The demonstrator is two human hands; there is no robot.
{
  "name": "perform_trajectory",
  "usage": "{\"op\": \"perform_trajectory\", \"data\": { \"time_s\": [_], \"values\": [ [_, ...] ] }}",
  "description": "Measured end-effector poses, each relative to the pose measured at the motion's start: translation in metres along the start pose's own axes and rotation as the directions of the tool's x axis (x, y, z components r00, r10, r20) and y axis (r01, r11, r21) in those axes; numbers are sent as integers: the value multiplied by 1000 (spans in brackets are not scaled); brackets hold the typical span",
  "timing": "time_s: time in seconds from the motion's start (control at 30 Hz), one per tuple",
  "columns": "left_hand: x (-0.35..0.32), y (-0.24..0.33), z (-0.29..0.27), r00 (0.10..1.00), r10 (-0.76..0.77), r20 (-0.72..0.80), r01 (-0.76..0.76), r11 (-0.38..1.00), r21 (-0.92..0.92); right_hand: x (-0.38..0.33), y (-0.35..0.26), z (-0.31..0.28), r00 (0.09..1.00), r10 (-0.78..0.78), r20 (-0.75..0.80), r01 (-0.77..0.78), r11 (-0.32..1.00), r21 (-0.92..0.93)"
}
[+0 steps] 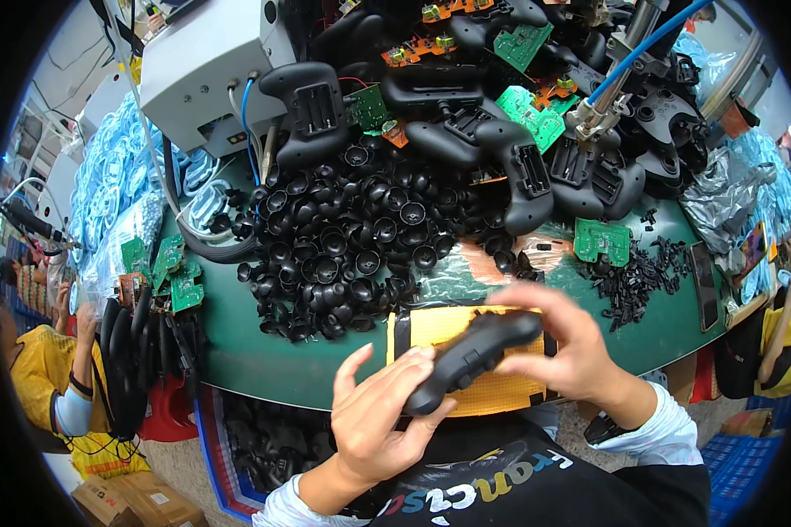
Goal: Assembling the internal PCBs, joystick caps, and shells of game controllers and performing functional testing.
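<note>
Head view: left hand (380,420) wraps the lower grip of a black controller shell (470,356), thumb and fingers curled around it. Right hand (561,338) pinches the upper end, fingers pressed over the top. Shell's long axis runs lower-left to upper-right, above a yellow pad (439,329). Beyond lie a heap of black thumbstick caps (351,250), then more shells (501,149).

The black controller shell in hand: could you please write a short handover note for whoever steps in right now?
Left hand: grip on the lower end of the black controller shell.
Right hand: grip on its upper end, over the yellow pad at the green table edge.
Nearby: heap of black thumbstick caps, more shells, green circuit boards and small black parts.
Done: one shell picked up.
Left: the pictures do not show what has been fitted.
</note>
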State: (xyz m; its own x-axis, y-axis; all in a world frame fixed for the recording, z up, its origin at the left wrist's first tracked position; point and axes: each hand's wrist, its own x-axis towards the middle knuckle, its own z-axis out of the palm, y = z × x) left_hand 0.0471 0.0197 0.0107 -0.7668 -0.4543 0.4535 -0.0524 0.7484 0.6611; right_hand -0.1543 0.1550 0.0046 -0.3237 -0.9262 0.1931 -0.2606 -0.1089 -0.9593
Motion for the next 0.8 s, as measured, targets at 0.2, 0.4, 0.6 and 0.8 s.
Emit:
{"op": "perform_trajectory", "data": {
  "time_s": [0.2, 0.4, 0.6, 0.8],
  "values": [
    [-13, 21, 30, 967, 253, 5, -249, 949, 195, -5, -32, 23, 924, 371, 88, -358, 765, 535],
    [-5, 20, -1, 987, 155, -50, -157, 987, -34, 0, -36, 9, 957, -76, 280, 222, 811, -541],
    [4, 1, -13, 986, 9, 166, 47, 942, -331, -1, -38, 21, 927, -207, 313, 362, 714, -600],
    [-5, -4, -13, 991, 37, 126, 3, 953, -304, -14, -16, 31, 943, -323, 73, 327, 871, -367]
  ]
}}
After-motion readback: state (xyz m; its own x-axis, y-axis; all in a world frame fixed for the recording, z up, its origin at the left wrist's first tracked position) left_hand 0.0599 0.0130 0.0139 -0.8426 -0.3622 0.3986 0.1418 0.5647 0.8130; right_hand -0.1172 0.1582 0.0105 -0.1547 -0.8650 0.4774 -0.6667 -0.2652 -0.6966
